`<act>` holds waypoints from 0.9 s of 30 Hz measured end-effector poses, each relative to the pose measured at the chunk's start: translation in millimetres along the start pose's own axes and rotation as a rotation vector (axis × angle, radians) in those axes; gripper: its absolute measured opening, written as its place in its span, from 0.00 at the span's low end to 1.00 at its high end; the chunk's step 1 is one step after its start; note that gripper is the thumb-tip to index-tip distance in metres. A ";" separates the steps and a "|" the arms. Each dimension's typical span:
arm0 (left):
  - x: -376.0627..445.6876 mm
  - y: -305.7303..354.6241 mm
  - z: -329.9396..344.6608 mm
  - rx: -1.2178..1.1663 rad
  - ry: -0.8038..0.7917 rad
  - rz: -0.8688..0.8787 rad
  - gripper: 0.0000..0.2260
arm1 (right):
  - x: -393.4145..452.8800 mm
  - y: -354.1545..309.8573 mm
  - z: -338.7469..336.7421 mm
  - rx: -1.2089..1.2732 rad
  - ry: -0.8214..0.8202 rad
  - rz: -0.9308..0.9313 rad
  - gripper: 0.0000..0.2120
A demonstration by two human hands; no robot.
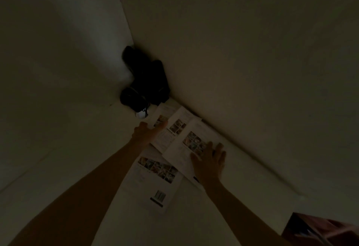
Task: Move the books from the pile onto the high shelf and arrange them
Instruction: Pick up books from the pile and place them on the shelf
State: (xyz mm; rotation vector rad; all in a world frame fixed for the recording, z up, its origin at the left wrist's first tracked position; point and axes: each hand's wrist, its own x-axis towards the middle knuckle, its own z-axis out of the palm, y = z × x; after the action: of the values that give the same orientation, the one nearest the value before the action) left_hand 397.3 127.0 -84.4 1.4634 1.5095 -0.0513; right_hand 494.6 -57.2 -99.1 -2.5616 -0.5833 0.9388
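Note:
The scene is dim. Several thin white books with photo grids on their covers lie flat on the white shelf (68, 148), fanned out near the corner. My left hand (144, 132) reaches onto the far book (161, 120) and the middle book (174, 127), fingers extended. The right hand (210, 160) lies flat with spread fingers on the right book (186, 142). A nearer book (155, 179) with a barcode lies between my forearms, untouched.
Dark, bag-like objects (145, 80) fill the shelf's far corner, with a small white round thing (141, 114) in front of them. Walls close the shelf at the back and right. A reddish-brown box (320, 230) shows at the lower right.

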 end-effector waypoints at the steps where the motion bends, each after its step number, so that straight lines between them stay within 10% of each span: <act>1: 4.7 -2.6 0.0 0.008 -0.014 0.009 0.60 | 5.2 -4.9 1.4 -0.013 -0.023 -0.046 0.36; 9: -9.6 -20.6 0.7 -0.123 -0.058 0.055 0.57 | 14.7 -40.0 13.5 0.099 -0.140 -0.502 0.26; 13: -18.0 -29.8 9.4 -0.207 0.067 0.171 0.21 | 8.6 -31.0 1.5 0.620 0.154 -0.141 0.23; 27: -68.8 -39.3 8.2 -0.442 -0.317 0.144 0.17 | 19.7 -13.8 -19.4 0.856 -0.293 0.070 0.19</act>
State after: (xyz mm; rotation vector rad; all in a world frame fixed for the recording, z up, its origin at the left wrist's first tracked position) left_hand 356.5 60.9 -66.8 1.1398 1.0724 0.1248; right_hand 517.8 -39.2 -89.2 -1.7002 -0.1021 1.2549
